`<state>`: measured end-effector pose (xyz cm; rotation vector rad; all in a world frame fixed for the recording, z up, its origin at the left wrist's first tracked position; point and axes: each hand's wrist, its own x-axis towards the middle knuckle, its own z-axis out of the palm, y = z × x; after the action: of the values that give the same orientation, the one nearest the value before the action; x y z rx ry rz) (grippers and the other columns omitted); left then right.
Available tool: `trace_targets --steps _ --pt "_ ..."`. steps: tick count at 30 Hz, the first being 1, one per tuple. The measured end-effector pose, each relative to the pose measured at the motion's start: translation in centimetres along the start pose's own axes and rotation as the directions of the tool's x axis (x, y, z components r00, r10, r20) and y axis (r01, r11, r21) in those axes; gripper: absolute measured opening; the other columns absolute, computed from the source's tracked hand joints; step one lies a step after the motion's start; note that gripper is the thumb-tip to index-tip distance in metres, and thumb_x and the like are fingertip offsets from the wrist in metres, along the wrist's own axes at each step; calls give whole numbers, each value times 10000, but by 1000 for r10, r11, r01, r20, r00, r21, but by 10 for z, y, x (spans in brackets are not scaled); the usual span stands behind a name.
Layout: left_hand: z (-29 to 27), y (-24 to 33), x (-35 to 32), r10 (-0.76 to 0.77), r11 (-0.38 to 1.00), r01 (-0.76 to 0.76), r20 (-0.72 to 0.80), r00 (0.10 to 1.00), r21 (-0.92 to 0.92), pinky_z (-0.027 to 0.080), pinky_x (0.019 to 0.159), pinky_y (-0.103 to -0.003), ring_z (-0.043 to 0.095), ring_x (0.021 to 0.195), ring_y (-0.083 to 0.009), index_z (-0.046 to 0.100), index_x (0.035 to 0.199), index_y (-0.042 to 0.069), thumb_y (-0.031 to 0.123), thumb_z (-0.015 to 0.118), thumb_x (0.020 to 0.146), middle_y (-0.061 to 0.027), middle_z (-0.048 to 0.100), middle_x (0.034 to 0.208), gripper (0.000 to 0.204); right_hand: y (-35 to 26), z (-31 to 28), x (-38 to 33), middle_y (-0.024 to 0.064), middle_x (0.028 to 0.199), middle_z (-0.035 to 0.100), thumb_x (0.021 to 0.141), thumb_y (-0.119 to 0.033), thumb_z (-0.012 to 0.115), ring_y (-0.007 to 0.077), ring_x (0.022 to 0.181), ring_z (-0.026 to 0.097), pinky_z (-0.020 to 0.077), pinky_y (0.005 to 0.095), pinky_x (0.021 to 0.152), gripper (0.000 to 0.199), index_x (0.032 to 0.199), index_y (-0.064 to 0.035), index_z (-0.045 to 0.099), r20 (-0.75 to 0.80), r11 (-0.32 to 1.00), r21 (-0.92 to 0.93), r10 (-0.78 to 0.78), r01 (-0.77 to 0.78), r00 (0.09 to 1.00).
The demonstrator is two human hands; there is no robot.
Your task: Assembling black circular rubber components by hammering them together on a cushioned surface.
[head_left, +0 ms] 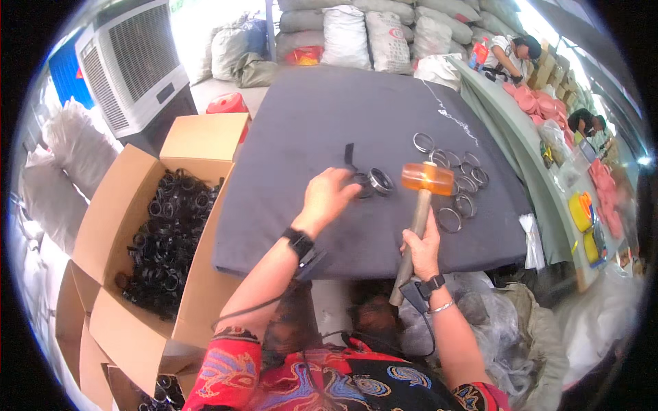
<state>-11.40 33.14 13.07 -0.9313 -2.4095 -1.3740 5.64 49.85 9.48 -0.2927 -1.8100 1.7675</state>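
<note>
My right hand (423,245) grips the handle of a mallet (428,179), which has a translucent orange head and a grey-brown shaft. The mallet's head is raised above the table's right half. My left hand (327,197) reaches over the dark padded table (308,123), fingers stretched and apart. Its fingertips are at a black ring-shaped part (361,183) with a short strap; whether they touch it I cannot tell. Right beside that part stands a black ring with a shiny metal rim (380,181). Several loose metal rings (466,183) lie right of the mallet head.
At my left, an open cardboard box (123,212) holds many black ring parts. A large air cooler (133,61) and a red stool (227,104) stand beyond it. Full sacks (346,41) line the back. On the right, people work at a long bench (507,130) with pink pieces.
</note>
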Motion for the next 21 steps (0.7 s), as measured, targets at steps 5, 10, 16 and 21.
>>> trace_targets --steps 5,10,16,21 --pt "28 12 31 -209 952 131 277 938 275 504 699 -394 648 791 -307 678 908 10 286 715 725 -176 659 832 334 6 1 3 29 780 541 785 -14 551 95 526 515 461 233 458 762 1459 -92 202 -3 999 34 15 -15 1000" --pt "21 15 15 -30 996 14 180 983 92 493 665 -396 643 716 -312 662 837 -9 284 746 694 -173 641 715 336 11 -2 6 31 759 535 786 -7 550 99 514 512 458 238 450 743 1449 -91 226 1 1000 22 -20 20 1000" --pt "-64 1 -63 -338 788 418 249 908 -453 425 558 -292 524 596 -118 552 682 20 272 691 796 -47 552 621 309 18 -9 1 28 714 519 778 0 544 108 485 503 449 242 417 745 1447 -114 236 -36 1000 8 -12 12 999" --pt "-119 -46 -176 -570 547 455 86 817 -703 405 594 -259 500 611 -105 543 755 46 147 533 916 -18 542 653 190 9 1 1 24 734 522 771 -8 547 101 485 496 447 241 416 756 1451 -120 237 23 999 -50 -1 2 1000"
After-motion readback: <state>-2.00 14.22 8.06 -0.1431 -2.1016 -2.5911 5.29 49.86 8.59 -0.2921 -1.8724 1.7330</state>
